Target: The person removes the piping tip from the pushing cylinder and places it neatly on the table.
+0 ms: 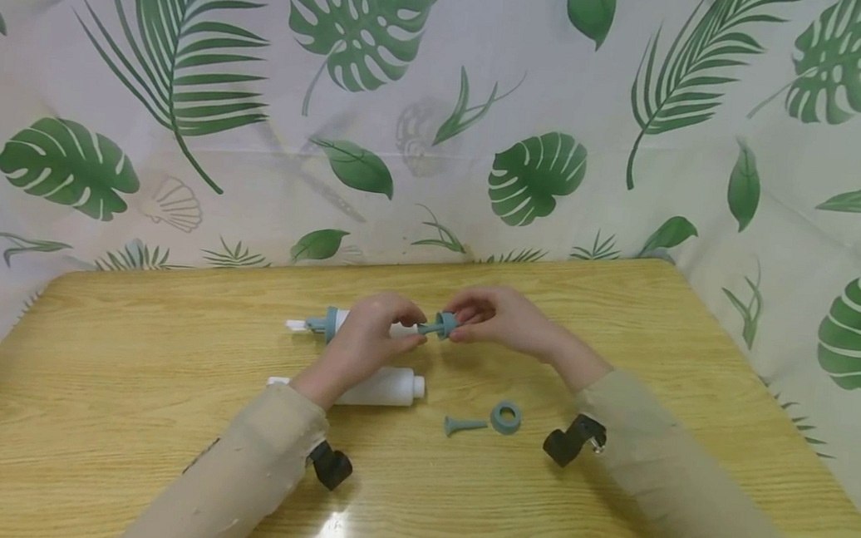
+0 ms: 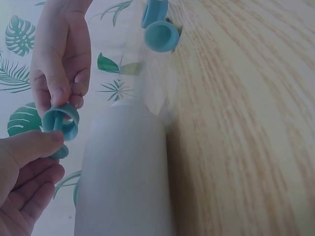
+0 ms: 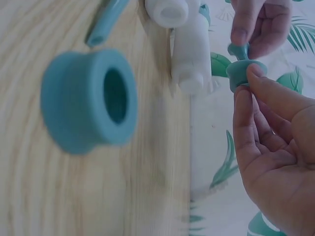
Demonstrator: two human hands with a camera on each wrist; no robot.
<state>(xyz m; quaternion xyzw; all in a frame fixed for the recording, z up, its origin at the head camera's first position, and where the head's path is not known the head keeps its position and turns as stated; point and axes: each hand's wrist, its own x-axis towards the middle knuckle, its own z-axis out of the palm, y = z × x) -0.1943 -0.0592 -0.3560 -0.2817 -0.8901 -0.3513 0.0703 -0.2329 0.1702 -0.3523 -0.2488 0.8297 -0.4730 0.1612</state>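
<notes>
In the head view, my left hand (image 1: 374, 332) pinches a small teal stem with a flared end (image 3: 238, 50). Facing it, my right hand (image 1: 500, 320) holds a teal ring-shaped cap (image 1: 445, 325) between thumb and fingers. The left wrist view shows the stem (image 2: 58, 120) reaching into the cap's opening. Beneath my left hand lies a white bottle (image 1: 401, 331) with a teal collar (image 1: 331, 324) at its left end. A second white bottle (image 1: 385, 387) lies nearer me, partly hidden by my left wrist, its bare narrow neck (image 1: 419, 387) pointing right.
Another teal flared stem (image 1: 466, 425) and a second teal ring cap (image 1: 506, 418) lie on the wooden table (image 1: 415, 493), right of the nearer bottle. A leaf-patterned cloth (image 1: 436, 194) hangs behind the table's far edge.
</notes>
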